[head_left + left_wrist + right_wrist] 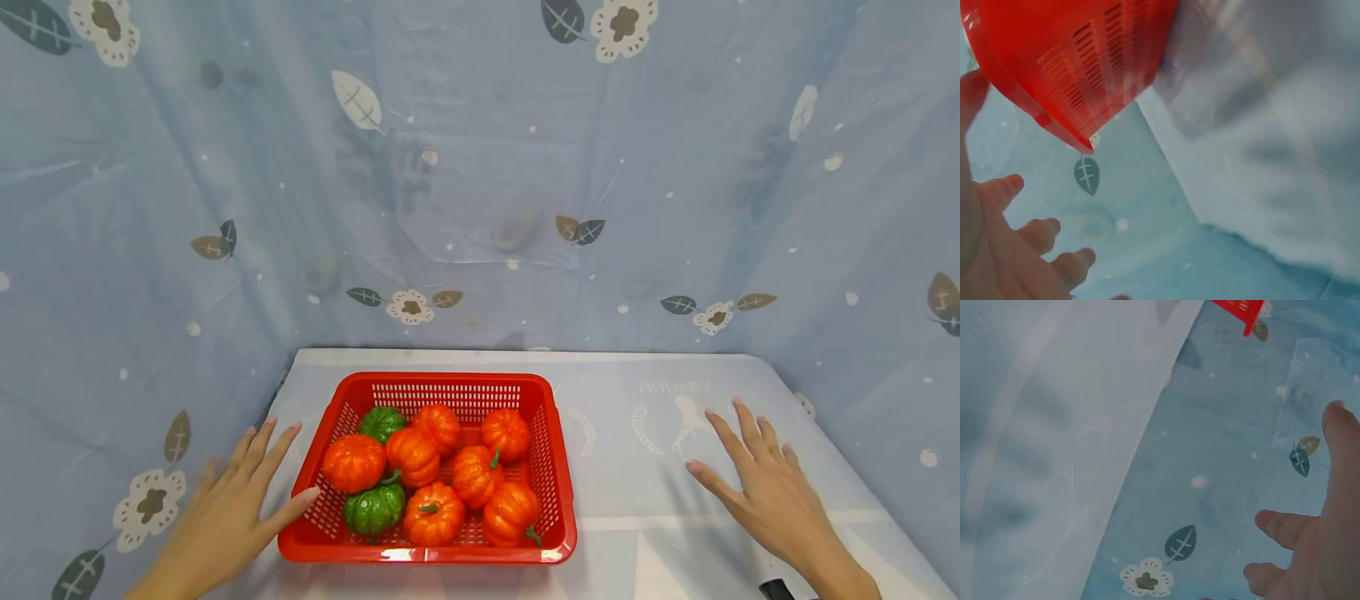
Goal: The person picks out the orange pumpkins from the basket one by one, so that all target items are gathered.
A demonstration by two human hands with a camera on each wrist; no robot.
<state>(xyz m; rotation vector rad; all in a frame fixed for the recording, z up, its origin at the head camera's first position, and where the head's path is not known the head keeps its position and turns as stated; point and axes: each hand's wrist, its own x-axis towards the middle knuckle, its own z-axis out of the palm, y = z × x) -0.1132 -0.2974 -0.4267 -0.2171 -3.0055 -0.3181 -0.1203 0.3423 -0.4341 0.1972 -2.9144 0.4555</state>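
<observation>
Basket point(465, 553) near left edge of worktop point(615, 483): smooth glossy plastic, slotted walls. Orange pumpkins point(354, 464), green pumpkins point(375, 510) inside: shiny, ribbed. Worktop smooth, softly matt. Curtain point(480, 183) beyond far edge: creased, cloth-like.

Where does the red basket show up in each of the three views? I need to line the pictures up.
Head: the red basket sits in the lower half, slightly left of centre.
Left wrist: large at upper left, cut off by the top edge.
Right wrist: only a small corner at the top edge, right of centre.
Shared landmark: the blue leaf-print cloth appears in all three.
</observation>
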